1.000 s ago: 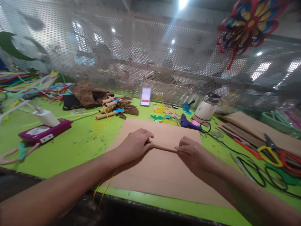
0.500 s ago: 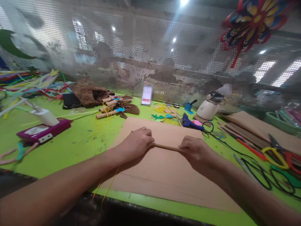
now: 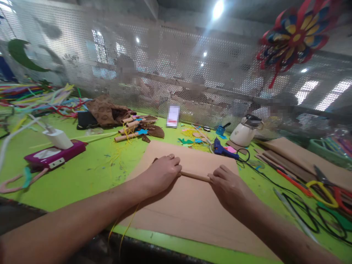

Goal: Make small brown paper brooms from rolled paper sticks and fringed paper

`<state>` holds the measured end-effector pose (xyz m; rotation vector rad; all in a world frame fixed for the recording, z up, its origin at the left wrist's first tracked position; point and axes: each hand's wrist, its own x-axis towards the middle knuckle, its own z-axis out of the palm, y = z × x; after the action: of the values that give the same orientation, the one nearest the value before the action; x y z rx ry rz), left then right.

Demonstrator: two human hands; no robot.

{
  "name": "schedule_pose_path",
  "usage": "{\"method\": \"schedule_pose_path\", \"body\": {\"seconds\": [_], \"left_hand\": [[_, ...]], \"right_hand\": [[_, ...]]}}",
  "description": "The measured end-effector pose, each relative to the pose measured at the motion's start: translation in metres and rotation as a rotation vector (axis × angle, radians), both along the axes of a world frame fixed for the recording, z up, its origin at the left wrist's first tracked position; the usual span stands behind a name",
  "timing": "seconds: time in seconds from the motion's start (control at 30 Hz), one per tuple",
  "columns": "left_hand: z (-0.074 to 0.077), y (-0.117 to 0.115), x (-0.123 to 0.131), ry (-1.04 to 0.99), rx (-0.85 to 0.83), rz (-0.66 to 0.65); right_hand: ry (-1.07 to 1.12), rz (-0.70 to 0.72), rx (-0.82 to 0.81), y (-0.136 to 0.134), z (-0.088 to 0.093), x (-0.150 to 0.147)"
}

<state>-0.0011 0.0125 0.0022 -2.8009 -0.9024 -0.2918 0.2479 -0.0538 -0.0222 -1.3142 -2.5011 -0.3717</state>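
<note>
A thin brown paper roll [image 3: 195, 176] lies crosswise on a large sheet of brown kraft paper [image 3: 189, 205]. My left hand [image 3: 165, 169] is closed on the roll's left part, thumb and fingers pinched together, with a ring on one finger. At the other end, my right hand [image 3: 224, 179] grips the roll with curled fingers. Between the hands a short stretch of the roll shows; its ends are covered by my fingers. From under my left forearm, yellow strands [image 3: 129, 223] hang over the table's front edge.
Beyond the sheet lie finished paper tubes [image 3: 128, 136] with yellow strands, a phone [image 3: 172, 116], a blue glue gun [image 3: 222, 149] and a white kettle [image 3: 243, 132]. Scissors [image 3: 321, 192] and folded brown paper [image 3: 299, 157] lie right. A purple power strip [image 3: 56, 156] sits left.
The camera view has tilted up slightly, so everything sits a little lower. Both hands keep their hold on the paper roll, with hardly any movement over the sheet.
</note>
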Motion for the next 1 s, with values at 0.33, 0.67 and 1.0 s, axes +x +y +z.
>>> {"method": "schedule_pose_path", "body": {"seconds": [0.33, 0.67, 1.0], "left_hand": [[0.001, -0.002, 0.001, 0.077, -0.11, 0.125], [-0.01, 0.006, -0.005, -0.003, -0.045, 0.102], [0.0, 0.002, -0.004, 0.012, 0.038, 0.023]], "right_hand": [[-0.085, -0.105, 0.01, 0.007, -0.009, -0.009], [-0.229, -0.226, 0.03, 0.007, -0.004, -0.027], [-0.296, -0.207, -0.026, 0.013, 0.016, -0.038]]}}
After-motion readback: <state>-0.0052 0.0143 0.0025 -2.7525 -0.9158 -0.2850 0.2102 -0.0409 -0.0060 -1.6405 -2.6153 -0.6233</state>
